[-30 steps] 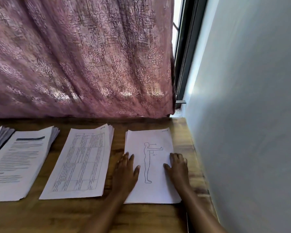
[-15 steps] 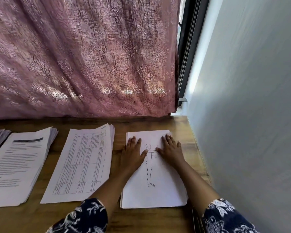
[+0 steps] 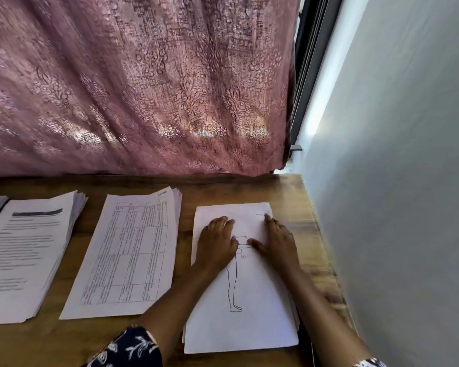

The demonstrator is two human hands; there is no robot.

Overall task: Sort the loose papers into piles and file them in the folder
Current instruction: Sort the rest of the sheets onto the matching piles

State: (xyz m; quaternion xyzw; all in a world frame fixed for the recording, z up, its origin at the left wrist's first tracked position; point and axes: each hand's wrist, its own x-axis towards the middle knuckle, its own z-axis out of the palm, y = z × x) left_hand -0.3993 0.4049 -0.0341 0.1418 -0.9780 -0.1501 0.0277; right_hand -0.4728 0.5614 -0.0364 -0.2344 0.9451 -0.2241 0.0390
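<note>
Head view: our left hand [image 3: 217, 245] and right hand [image 3: 276, 242] lie flat, gripping nothing, on the pile [image 3: 239, 327] at the right end of the surface [image 3: 302, 197]; we judge it light, floppy, slippery, best lifted by its edges.

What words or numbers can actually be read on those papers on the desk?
"90": on the drawing sheet, beside the outlined standing figure.
Small line at that sheet's top right corner: too small to read.
Table sheet: heading and cells too blurred to read.
Text sheet: dark heading bar and printed lines blurred, unreadable.
</note>
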